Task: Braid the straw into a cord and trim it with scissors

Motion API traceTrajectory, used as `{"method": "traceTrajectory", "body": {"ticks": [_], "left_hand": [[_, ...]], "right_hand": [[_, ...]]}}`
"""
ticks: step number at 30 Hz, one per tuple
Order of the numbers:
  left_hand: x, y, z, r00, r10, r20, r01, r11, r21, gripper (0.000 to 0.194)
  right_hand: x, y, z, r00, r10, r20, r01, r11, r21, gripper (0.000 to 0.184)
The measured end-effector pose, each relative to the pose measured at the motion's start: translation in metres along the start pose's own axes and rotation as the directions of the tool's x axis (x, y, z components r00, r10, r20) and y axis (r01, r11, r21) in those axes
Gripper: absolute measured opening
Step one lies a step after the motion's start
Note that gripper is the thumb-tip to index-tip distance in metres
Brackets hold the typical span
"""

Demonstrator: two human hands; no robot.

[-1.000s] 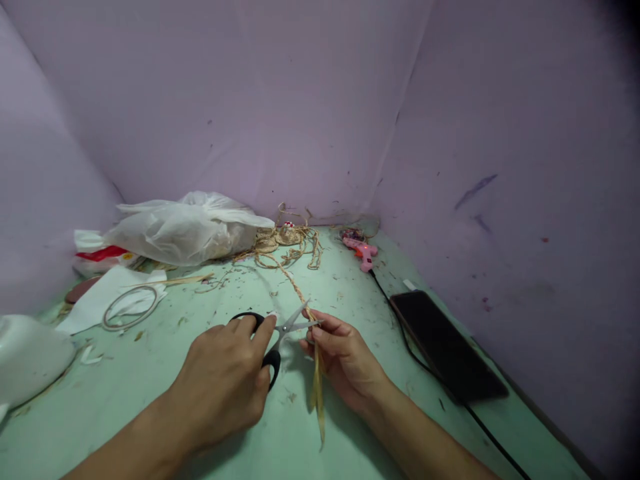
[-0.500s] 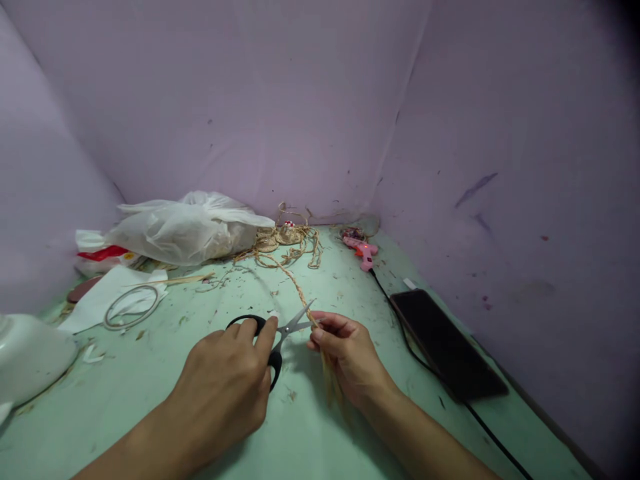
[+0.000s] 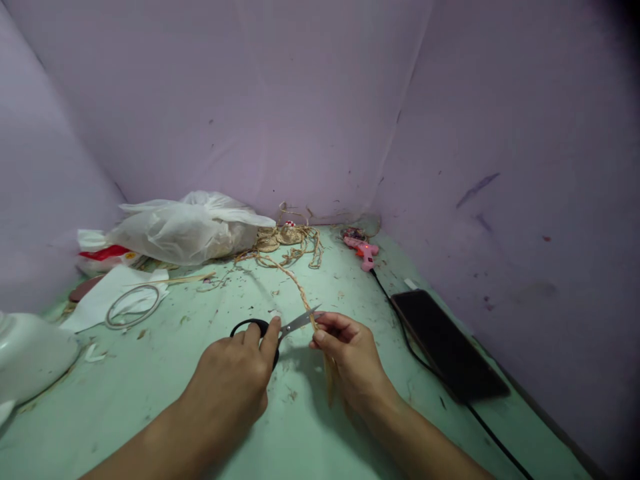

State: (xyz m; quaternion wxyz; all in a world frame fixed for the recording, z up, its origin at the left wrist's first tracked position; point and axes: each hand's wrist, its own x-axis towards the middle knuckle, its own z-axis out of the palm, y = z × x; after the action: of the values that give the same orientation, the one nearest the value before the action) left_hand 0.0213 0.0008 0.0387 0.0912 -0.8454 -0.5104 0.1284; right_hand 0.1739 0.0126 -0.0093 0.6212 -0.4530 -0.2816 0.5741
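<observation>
"Braided straw-coloured fibre cord, then: where exactly is it?"

"It runs from the tangled heap of tan cords and coiled pieces at the back, across the pale green tabletop, to my right hand. My thumb and fingers are closed on it near its loose, flat ends, which hang below my grip."

"Why pinch it there?"

"I'd judge it steadies the cord right beside the metal blades; a grip farther off would let it swing. It also leaves my fingertips quite close to the points, so the hold needs care."

"And your left hand?"

"Closed around the black-handled metal scissors, gripping the loops. The blades lie nearly together across the cord, angled toward my right fingers. I can't tell whether the cord is between them or just behind, nor whether it is cut."

"What about the things around you?"

"A pink glue gun lies toward the back right, its small orange light showing, with a black cable leading forward past a dark, flat phone. Being at the side, they probably leave my elbows room. A knotted, whitish plastic bag sits back left, behind white paper sheets; that seems a handy spot, out of the cord's way."
</observation>
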Motion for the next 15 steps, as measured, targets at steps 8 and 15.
{"method": "traceTrajectory", "body": {"ticks": [8,15], "left_hand": [[0.0015,0.0015,-0.0051,0.997,0.018,0.075,-0.013,0.998,-0.063,0.069],[0.0004,0.0011,0.0009,0.996,0.045,0.077,-0.029,0.979,-0.204,0.069]], "right_hand": [[-0.0006,0.0,0.0006,1.0,0.006,-0.014,-0.006,1.0,0.001,0.017],[-0.0016,-0.0026,0.0015,0.998,0.045,-0.047,-0.045,0.999,0.005,0.019]]}}
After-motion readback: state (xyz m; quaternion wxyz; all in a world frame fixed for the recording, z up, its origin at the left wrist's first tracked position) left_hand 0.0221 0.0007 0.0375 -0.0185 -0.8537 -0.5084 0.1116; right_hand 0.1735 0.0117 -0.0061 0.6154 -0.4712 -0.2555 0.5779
